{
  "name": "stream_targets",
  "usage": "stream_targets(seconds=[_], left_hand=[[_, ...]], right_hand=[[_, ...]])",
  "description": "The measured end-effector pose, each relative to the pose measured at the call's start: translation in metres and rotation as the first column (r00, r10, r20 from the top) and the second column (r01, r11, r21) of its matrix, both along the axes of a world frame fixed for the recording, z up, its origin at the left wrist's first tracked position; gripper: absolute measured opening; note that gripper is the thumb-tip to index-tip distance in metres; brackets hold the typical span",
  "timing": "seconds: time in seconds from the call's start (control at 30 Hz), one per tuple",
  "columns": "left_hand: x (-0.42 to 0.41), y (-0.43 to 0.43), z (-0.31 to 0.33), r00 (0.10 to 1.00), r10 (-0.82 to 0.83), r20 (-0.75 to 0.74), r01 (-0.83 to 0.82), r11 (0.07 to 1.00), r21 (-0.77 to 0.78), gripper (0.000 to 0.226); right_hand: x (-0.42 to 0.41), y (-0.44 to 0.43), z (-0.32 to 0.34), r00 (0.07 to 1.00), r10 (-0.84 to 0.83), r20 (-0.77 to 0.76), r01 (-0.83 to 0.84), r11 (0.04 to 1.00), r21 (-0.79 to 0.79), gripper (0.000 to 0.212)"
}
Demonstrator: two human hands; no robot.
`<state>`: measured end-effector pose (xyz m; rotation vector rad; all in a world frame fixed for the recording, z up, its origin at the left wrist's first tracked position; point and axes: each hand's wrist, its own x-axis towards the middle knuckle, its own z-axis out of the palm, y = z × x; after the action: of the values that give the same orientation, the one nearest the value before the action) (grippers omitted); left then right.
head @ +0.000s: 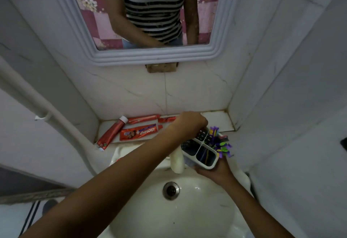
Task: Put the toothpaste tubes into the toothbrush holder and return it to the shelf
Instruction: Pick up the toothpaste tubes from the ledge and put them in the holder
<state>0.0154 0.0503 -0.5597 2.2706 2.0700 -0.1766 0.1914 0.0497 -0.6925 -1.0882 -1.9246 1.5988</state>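
White marble-look tiled walls point(131, 91) are closing in a narrow bathroom alcove, with a grey-framed mirror point(157, 55) hanging above and reflecting a person's striped shirt and arms. Below, a glossy white ceramic basin point(187, 209) is filling the lower middle, its round metal drain point(170, 190) sitting at the centre and a cream-coloured tap spout point(177, 162) leaning over it. A white pipe point(37, 106) is running down the left wall. Behind the basin a narrow white tiled shelf point(217, 118) is spanning the alcove.

The red toothpaste tubes are lying on the shelf: one long tube with a white cap point(112, 132) is slanting at the left, a flat red tube with white lettering point(139, 132) is lying beside it, and a slimmer red tube point(143, 119) is resting against the back wall; a further red piece point(167, 119) is partly hidden by the left hand.

The white four-compartment plastic toothbrush holder point(201, 150) is being held over the basin's right edge, tilted, with purple and green brush heads point(219, 143) sticking out. The right hand point(216, 172) is cupping it from beneath, fingers wrapped around its base. The left hand point(191, 121) is reaching over the holder's far rim with fingers curled downward; what they are pinching cannot be made out.
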Motion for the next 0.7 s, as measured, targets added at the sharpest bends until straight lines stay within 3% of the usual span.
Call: stream_targets(seconds=[0.1,0.2,0.3,0.43,0.5,0.53,0.7], left_hand=[[-0.004,0.003,-0.004,0.997,0.033,0.065,-0.035,0.999,0.030,0.020],[-0.023,-0.003,0.005,0.968,0.081,0.237,-0.104,0.991,0.088,0.024],[-0.067,-0.026,0.001,0.846,0.307,0.435,-0.385,0.917,0.103,0.027],[-0.113,-0.063,-0.019,0.797,0.570,0.199,-0.566,0.820,-0.082,0.035],[-0.121,-0.079,-0.038,0.835,0.543,0.087,-0.525,0.835,-0.167,0.032],[-0.124,-0.086,-0.047,0.803,0.590,0.087,-0.570,0.801,-0.182,0.029],[-0.144,-0.093,-0.084,0.854,0.483,-0.193,-0.514,0.840,-0.173,0.031]], right_hand=[[-0.001,0.001,0.005,1.000,-0.006,0.013,0.006,1.000,0.026,0.060],[0.001,0.000,0.010,0.993,0.081,0.083,-0.085,0.995,0.051,0.053],[0.002,0.001,0.011,0.998,0.050,0.027,-0.050,0.999,0.006,0.059],[-0.001,-0.004,0.016,0.996,0.064,-0.063,-0.066,0.997,-0.031,0.071],[-0.002,-0.005,0.017,0.996,0.037,-0.086,-0.041,0.998,-0.039,0.067],[-0.002,-0.005,0.016,0.997,0.010,-0.082,-0.013,0.999,-0.033,0.065],[-0.003,-0.003,0.012,0.998,-0.007,-0.057,0.007,1.000,0.004,0.080]])
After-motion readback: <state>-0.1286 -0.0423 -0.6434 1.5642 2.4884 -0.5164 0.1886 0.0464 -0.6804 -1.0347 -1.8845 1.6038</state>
